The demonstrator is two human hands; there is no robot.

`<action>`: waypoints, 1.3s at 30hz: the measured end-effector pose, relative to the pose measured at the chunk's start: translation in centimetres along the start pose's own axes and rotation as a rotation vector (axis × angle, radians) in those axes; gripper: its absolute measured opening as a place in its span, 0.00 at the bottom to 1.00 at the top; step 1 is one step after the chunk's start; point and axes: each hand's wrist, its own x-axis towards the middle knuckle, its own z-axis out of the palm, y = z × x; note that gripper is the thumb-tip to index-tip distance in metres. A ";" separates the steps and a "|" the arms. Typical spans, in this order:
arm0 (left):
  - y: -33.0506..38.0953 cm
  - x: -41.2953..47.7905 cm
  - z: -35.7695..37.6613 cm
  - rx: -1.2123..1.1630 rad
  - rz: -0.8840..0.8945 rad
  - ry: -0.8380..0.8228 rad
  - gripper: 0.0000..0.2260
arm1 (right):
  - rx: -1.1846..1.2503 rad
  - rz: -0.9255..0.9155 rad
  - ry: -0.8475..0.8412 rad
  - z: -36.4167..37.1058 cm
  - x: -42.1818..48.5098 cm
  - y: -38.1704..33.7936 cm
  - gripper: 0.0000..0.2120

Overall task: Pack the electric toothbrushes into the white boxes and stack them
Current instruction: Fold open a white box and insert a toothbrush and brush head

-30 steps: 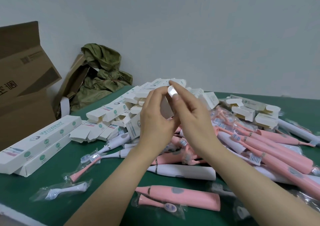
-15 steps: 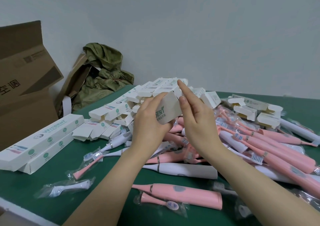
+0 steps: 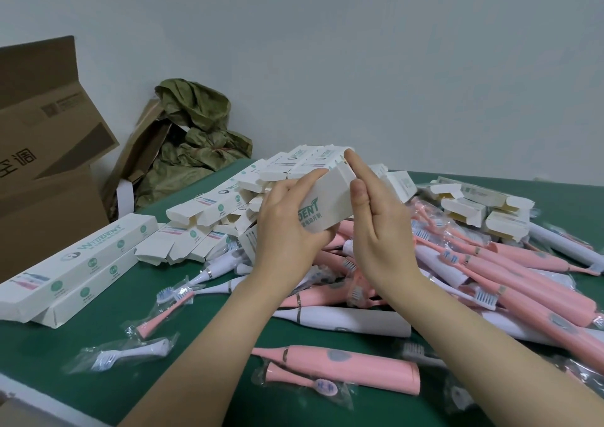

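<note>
1. Green table [image 3: 114, 312] fills the lower frame and carries everything.
2. Toothbrush pile [image 3: 490, 279], centre to right edge: pink and white handles, many in thin clear bags. Likely rigid plastic with some weight, and the film looks slippery. Grip the thick handle, not the neck or bristles.
3. Empty boxes [image 3: 202, 211], heaped mid-frame behind the hands, flaps open.
4. Closed boxes [image 3: 75, 263], left edge: two long ones lying together, the start of the stack.
5. Box in hand [image 3: 327, 198], centre frame, raised above the pile and tilted, near end facing the camera. Thin card, probably light, and it will dent if the broad faces get squeezed. Hold it across the narrow sides near one end and push the flaps at the fold. Can't tell whether a toothbrush is inside.
6. Left hand [image 3: 287, 230]: fingers curled under the box's lower end, thumb over the top face. This is the carrying grip.
7. Right hand [image 3: 382, 230]: fingers nearly straight, gripping nothing. Index tip touches the box's upper corner and the thumb lies against the end face, which looks like pressing the end flap shut.
8. Bagged brush head [image 3: 127, 356], lower left: small, light and slippery, so pinch the bag itself.
</note>
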 end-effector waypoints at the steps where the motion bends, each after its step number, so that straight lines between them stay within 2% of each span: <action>1: 0.0 0.0 0.0 -0.018 -0.003 0.008 0.30 | -0.038 -0.034 -0.006 0.1 0.0 0.0 0.21; 6: 0.3 -0.2 0.0 -0.117 0.014 0.042 0.30 | -0.245 -0.209 -0.094 0.3 0.2 0.3 0.22; 9: 0.5 -0.1 -0.1 -0.119 0.002 0.038 0.29 | -0.224 -0.224 -0.112 0.2 0.1 0.3 0.21; 11: 1.1 0.2 -0.3 -0.095 -0.014 0.046 0.28 | -0.035 -0.140 -0.126 0.3 0.4 -0.1 0.20; 12: 1.6 0.4 -0.4 -0.072 -0.011 0.052 0.28 | 0.170 -0.031 -0.095 0.3 0.8 -0.4 0.19; 14: 2.9 1.0 -1.0 -0.059 0.017 0.074 0.30 | 0.634 0.265 0.129 0.0 2.0 -0.5 0.14; 15: 3.5 1.6 -1.4 -0.055 0.038 0.092 0.30 | 0.732 0.383 0.250 -0.4 2.5 -0.2 0.12; 17: 4.2 3.3 -2.9 0.038 0.083 0.116 0.31 | 0.571 0.515 0.297 -1.1 2.6 0.6 0.12; 20: 3.6 6.4 -6.2 0.273 -0.003 0.078 0.32 | 0.168 0.564 0.094 -1.3 1.4 2.6 0.10; 23: 0.9 9.0 -10.9 0.404 -0.165 0.039 0.27 | -0.113 0.473 -0.119 -0.5 0.7 3.4 0.08; 25: -1.5 10.1 -13.5 0.443 -0.260 -0.008 0.26 | -0.220 0.376 -0.189 0.1 0.4 2.8 0.07; 29: -5.8 10.4 -15.2 0.459 -0.438 -0.115 0.23 | -0.308 0.284 -0.227 0.4 -0.4 2.0 0.08; 33: -8.8 10.8 -17.1 0.787 -0.568 -0.264 0.22 | -0.291 0.279 -0.206 0.1 0.0 1.8 0.08; 36: -10.5 10.2 -18.5 0.854 -0.754 -0.400 0.22 | -0.296 0.292 -0.244 0.2 -0.2 1.7 0.09; 38: -11.7 9.1 -18.7 0.897 -0.829 -0.457 0.26 | -0.312 0.283 -0.275 0.4 -0.3 1.7 0.08; 39: -12.1 8.7 -18.6 0.899 -0.878 -0.460 0.31 | -0.319 0.275 -0.283 0.4 -0.3 1.8 0.08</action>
